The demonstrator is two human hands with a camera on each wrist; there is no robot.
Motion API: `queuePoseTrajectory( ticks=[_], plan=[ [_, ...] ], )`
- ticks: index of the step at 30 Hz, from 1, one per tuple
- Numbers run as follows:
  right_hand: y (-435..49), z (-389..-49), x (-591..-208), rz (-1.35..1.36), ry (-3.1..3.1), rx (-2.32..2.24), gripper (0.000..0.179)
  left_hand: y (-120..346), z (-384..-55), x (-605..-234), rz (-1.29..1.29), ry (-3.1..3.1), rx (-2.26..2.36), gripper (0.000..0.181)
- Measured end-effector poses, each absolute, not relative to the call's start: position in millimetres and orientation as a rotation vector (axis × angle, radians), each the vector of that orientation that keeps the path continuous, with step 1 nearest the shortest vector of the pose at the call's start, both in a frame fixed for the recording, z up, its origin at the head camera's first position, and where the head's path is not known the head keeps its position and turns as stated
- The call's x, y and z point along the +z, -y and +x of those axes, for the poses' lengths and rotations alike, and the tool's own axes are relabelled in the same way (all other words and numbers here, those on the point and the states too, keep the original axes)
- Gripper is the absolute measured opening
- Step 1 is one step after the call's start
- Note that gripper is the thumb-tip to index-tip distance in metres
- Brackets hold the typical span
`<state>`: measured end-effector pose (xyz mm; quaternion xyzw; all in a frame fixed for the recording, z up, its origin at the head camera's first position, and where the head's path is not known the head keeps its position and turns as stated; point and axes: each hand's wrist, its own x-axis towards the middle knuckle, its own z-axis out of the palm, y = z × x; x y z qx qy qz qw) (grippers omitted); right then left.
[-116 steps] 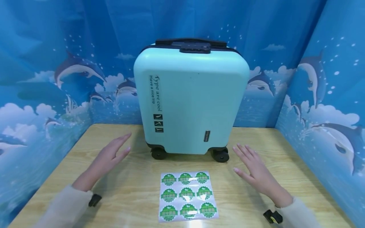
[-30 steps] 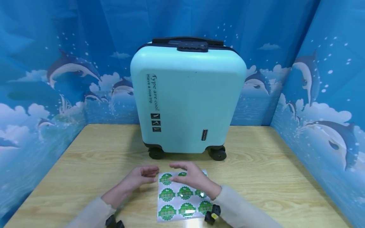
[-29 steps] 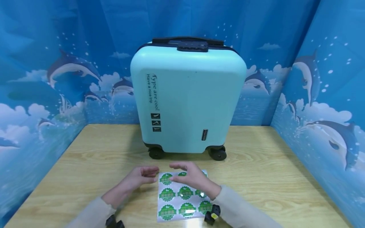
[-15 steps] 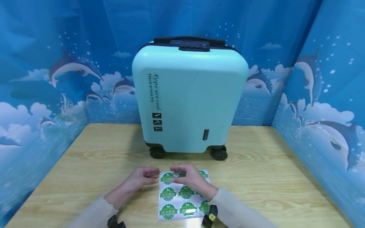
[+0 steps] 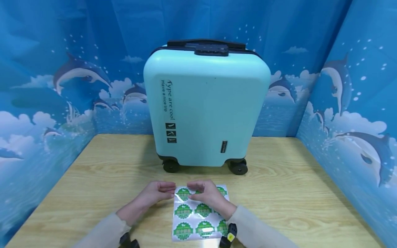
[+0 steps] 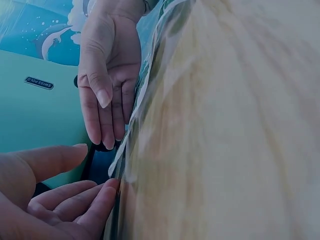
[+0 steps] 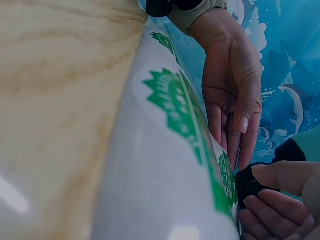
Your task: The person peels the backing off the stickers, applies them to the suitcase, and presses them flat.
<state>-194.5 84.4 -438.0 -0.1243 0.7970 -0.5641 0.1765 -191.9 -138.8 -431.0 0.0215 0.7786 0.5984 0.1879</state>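
Observation:
A white sheet of round green stickers (image 5: 193, 219) lies on the table in front of a mint-green suitcase (image 5: 206, 110). My left hand (image 5: 155, 193) is at the sheet's upper left corner, fingertips right at the edge. In the left wrist view, its thumb is spread from the fingers and the sheet's edge (image 6: 116, 162) curves up a little by the fingertips. Over the upper part of the sheet is my right hand (image 5: 211, 196), palm facing left, thumb apart from its fingers. It covers some of the stickers and has nothing between thumb and fingers.
The suitcase stands upright on black wheels (image 5: 238, 167), with a black handle (image 5: 206, 44) on top. A wooden table (image 5: 279, 193) carries everything. Blue curtains (image 5: 77, 103) printed with dolphins enclose the back and sides.
Both hands have come in from wide apart at the sides to the sheet's upper part. In the last half second, the left hand shifted slightly right to the sheet's corner, where glare now shows.

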Motion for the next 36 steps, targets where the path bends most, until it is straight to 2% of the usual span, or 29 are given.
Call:
queuePoseTrajectory(
  ticks=[11,19,36],
  plan=[
    [-84.5,-193.5,-438.6,-0.347,-2.291,-1.576,0.04,130.0,-204.0,-438.5,-0.09,-2.211,1.662,0.038],
    [-85.5,-193.1,-439.5,-0.367,-2.338,-1.568,0.039,123.6,-208.6,-440.1,-0.015,-2.175,1.706,0.032],
    [-92.3,-187.4,-434.0,-0.338,-2.425,-1.571,0.038,111.6,-206.8,-435.5,0.051,-2.1,1.715,0.03]
  ],
)
